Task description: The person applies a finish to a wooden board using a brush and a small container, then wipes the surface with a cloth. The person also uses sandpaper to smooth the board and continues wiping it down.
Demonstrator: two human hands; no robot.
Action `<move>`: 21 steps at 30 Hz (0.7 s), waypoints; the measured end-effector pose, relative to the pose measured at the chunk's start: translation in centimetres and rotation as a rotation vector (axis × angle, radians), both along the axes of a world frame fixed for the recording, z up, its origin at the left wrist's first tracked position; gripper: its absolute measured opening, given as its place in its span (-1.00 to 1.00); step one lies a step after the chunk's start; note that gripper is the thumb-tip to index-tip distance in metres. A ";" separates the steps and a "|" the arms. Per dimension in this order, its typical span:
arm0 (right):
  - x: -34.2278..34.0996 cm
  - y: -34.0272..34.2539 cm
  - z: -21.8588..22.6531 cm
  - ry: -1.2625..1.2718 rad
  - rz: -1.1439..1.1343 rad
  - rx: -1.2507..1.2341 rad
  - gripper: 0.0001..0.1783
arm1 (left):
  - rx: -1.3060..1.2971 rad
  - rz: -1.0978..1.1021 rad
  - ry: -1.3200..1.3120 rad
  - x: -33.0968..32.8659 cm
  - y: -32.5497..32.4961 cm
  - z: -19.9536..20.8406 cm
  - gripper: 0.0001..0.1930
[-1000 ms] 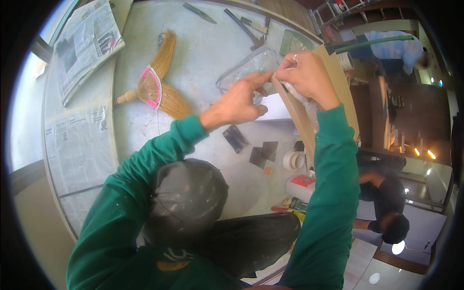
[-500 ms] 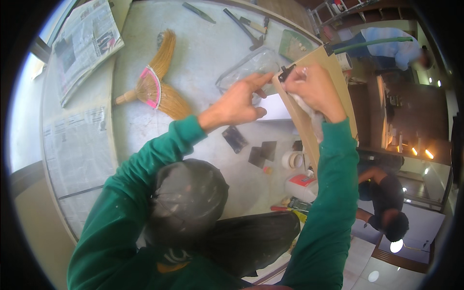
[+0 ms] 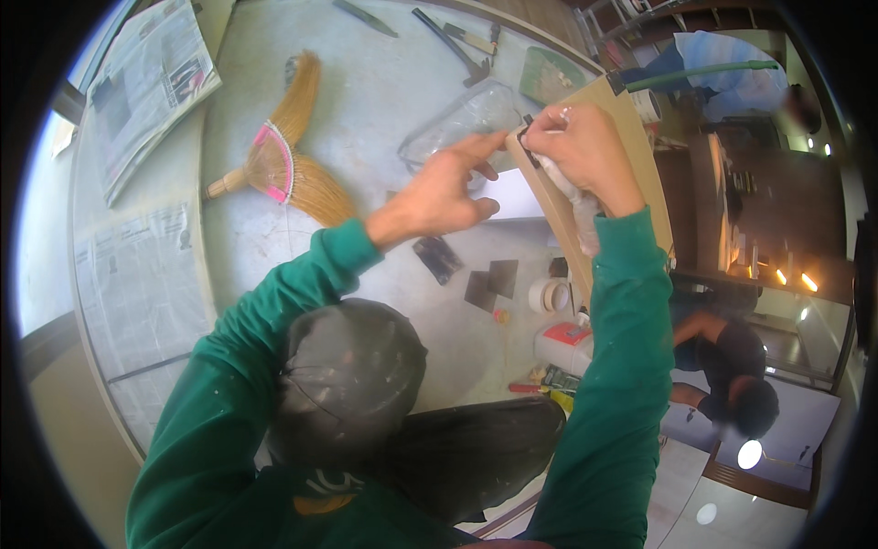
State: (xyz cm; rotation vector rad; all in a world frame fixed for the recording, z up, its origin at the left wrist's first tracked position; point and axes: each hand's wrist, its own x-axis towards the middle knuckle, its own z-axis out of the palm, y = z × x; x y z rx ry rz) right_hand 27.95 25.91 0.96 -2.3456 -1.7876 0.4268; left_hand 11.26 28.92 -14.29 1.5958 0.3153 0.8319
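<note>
My right hand [image 3: 590, 151] is closed in a pinch at the near left corner of a tan wooden board or panel [image 3: 599, 96]. A white crumpled rag-like strip [image 3: 585, 229] trails from under its palm along the panel's edge. Beside the pinched fingertips sits a small black fitting [image 3: 524, 137], partly hidden by them. My left hand [image 3: 448, 194] has its fingers apart, its index fingertip at the panel's corner and its thumb stretched out over a white sheet [image 3: 512, 196]. It holds nothing.
A straw broom [image 3: 274, 165] lies at left near newspapers [image 3: 160, 91]. A hammer [image 3: 453, 46], a green dustpan [image 3: 551, 75] and a clear plastic bag [image 3: 462, 119] lie beyond. Tape rolls [image 3: 549, 296] and a white container [image 3: 562, 346] are near my right arm. Two people are at right.
My right hand has shifted slightly left along the panel's corner, covering more of the black fitting. My left hand stays close to the same place. The whole view has shifted slightly.
</note>
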 end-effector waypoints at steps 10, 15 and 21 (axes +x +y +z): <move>-0.1 -0.2 0.6 -0.117 0.093 0.049 -0.74 | 0.048 0.033 0.073 0.0 0.0 0.4 -0.17; 0.5 -4.0 3.2 0.465 -0.134 0.489 -0.74 | -0.255 -0.077 0.017 -3.0 -0.3 5.0 -0.46; -2.9 -11.2 6.4 1.079 -0.021 0.580 -0.73 | -0.529 -0.294 -0.246 2.5 -5.2 12.1 -0.68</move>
